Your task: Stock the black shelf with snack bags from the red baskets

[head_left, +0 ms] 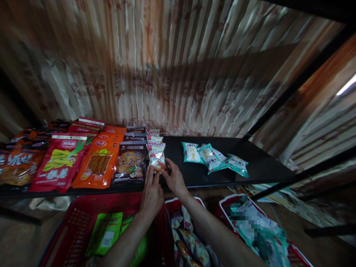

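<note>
A small white and red snack bag (156, 156) stands at the front of a short row on the black shelf. My left hand (152, 191) has its fingertips on the bag's lower left edge. From the other side, my right hand (175, 178) grips the lower right corner with thumb and fingers. Similar small bags (154, 138) stand right behind it. Directly to the left is a dark purple potato-chip bag (130, 162), close beside the held bag.
Orange packs (97, 163), red packs (59, 161) and dark-orange packs (20, 163) fill the shelf's left. Several teal-white bags (211, 157) lie loosely on the black shelf (267, 172). Below stand red baskets (66, 222) of packs. A black post (300, 79) slants at right.
</note>
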Tool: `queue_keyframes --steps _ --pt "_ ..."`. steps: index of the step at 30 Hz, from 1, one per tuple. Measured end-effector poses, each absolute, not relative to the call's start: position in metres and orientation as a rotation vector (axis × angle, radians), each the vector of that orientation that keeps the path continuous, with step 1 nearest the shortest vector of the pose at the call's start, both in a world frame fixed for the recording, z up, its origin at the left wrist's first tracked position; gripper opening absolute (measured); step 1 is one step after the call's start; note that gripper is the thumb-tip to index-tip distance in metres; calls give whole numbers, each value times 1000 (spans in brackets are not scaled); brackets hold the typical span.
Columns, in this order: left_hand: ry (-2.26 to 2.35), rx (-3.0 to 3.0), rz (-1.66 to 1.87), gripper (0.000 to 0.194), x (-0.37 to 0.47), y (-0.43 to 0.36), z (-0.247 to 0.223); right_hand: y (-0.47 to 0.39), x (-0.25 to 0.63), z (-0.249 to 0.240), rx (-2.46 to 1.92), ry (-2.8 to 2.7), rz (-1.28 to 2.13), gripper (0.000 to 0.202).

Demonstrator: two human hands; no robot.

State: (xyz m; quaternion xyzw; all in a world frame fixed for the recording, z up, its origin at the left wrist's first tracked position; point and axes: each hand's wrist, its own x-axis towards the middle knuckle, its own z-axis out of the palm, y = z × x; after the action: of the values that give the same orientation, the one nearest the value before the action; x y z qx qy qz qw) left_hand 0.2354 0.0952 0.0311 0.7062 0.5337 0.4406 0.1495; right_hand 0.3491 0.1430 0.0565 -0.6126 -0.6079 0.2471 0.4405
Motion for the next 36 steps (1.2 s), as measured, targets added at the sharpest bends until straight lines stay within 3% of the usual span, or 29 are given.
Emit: queue_keyframes --steps 14,25,31,36 --pt "1535 2107 1129 53 238 95 35 153 350 53 -1523 -1618 704 53" --pt "1582 2144 1165 50 242 97 28 174 362 63 -1589 -1587 525 41" --pt "1625 2167 1090 52 245 97 30 239 365 97 -1579 -1623 267 38" --pt "1663 2143 1050 56 247 97 29 293 354 130 -1788 -1850 326 36"
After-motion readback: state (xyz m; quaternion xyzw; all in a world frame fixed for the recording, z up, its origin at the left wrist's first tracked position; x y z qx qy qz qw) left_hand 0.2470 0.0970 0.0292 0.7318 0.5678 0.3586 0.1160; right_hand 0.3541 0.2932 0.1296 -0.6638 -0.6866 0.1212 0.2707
